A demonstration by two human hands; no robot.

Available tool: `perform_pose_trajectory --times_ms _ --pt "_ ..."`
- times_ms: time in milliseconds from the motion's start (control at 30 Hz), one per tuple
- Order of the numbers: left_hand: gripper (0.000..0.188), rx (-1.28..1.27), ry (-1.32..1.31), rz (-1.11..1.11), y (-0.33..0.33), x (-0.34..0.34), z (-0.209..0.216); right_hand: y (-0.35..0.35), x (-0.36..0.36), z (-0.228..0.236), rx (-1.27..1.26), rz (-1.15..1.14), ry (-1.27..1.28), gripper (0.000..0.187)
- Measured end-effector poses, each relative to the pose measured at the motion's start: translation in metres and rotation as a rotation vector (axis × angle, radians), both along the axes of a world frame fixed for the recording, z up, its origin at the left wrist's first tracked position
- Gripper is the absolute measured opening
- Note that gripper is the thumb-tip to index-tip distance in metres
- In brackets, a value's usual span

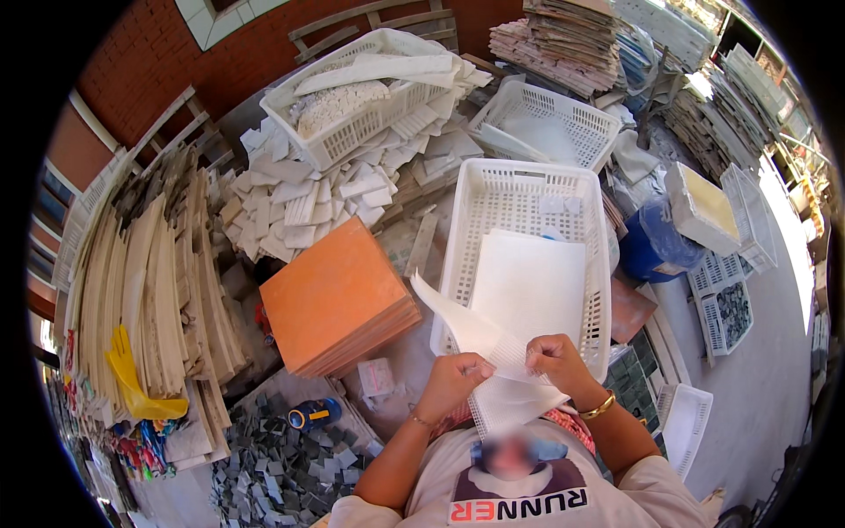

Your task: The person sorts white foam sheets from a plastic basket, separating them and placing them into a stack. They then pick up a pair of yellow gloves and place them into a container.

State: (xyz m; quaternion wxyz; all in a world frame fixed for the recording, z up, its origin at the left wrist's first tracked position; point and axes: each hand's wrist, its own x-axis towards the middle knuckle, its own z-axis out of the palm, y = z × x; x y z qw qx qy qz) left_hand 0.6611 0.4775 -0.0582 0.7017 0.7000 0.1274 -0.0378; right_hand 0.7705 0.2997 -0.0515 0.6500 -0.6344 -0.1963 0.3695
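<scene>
Both my hands are closed on a white mesh sheet [515, 407] in front of my body. My left hand [456, 380] pinches its left side, and my right hand [563, 363] pinches the right side. A curled corner of the mesh rises to the upper left, over the rim of a white plastic basket [602, 264]. Inside the basket lies a stack of flat white sheets [532, 273], with small pale square pieces [560, 205] behind it. My fingers hide part of the mesh edge where they grip it.
To the left stands a stack of orange square tiles [339, 286]. Small dark tiles [290, 466] lie heaped at the lower left, with a blue-and-yellow can [314, 414] on them. A yellow glove [132, 378] hangs by wooden boards. A blue bucket [651, 242] stands at the right.
</scene>
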Motion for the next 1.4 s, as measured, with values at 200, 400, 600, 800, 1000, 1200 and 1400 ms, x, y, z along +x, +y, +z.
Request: perform_pose_trajectory --times_ms 200,400,600,800,1000,1200,1400 --pt "0.017 0.098 0.007 -0.082 0.001 -0.003 0.001 0.004 0.003 0.02 -0.1 -0.08 -0.455 0.028" --pt "0.015 -0.013 -0.096 -0.001 -0.004 -0.003 -0.006 0.017 0.015 0.016 -0.136 -0.135 -0.811 0.031" --pt "0.015 0.029 -0.026 0.05 -0.006 0.0 -0.01 0.018 0.021 0.0 -0.19 -0.196 -0.887 0.027" --pt "0.015 0.042 -0.015 0.108 -0.006 0.001 -0.013 -0.01 0.005 0.046 -0.032 -0.273 -1.142 0.033" --pt "0.014 -0.023 -0.007 0.138 -0.008 0.008 -0.01 -0.032 -0.015 0.047 -0.09 0.236 -1.042 0.038" --pt "0.013 0.053 0.012 0.073 -0.006 0.013 -0.008 -0.025 -0.022 0.025 -0.135 0.138 -1.082 0.013" --pt "0.014 -0.067 0.054 0.116 -0.008 0.013 0.008 -0.015 -0.022 0.01 -0.19 -0.081 -1.01 0.008"
